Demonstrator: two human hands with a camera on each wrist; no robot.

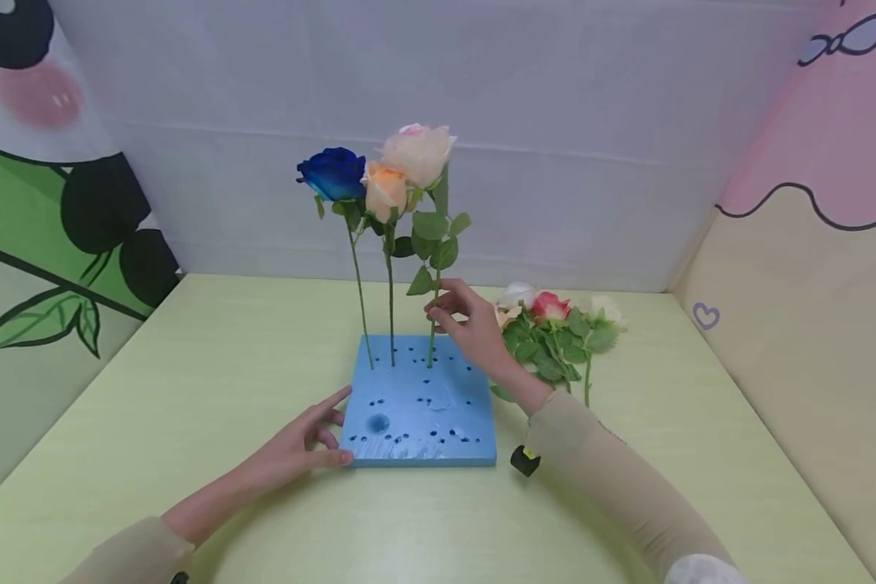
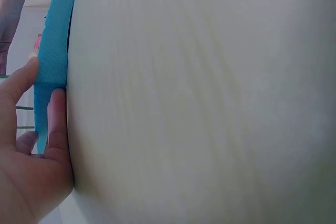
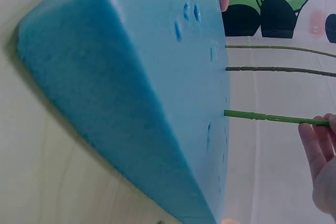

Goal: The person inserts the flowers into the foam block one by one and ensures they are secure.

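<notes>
My right hand [image 1: 474, 328] pinches the green stem of a pale pink rose [image 1: 418, 156] between thumb and fingers. That stem's lower end meets the blue foam block [image 1: 401, 414] near its back edge, and in the right wrist view the stem [image 3: 262, 116] stands square to the block's holed face. Two more flowers stand in the block to its left: a blue rose [image 1: 333, 173] and a peach rose [image 1: 386, 192]. My left hand [image 1: 310, 438] rests against the block's left side, thumb at the front corner; in the left wrist view its fingers touch the block's edge [image 2: 55, 40].
Several loose roses [image 1: 551, 308] with leafy stems lie on the table [image 1: 263, 341] to the right, partly behind my right arm. A small black object [image 1: 525, 461] hangs by my right sleeve. A pale cloth wall [image 1: 555, 122] rises behind the table.
</notes>
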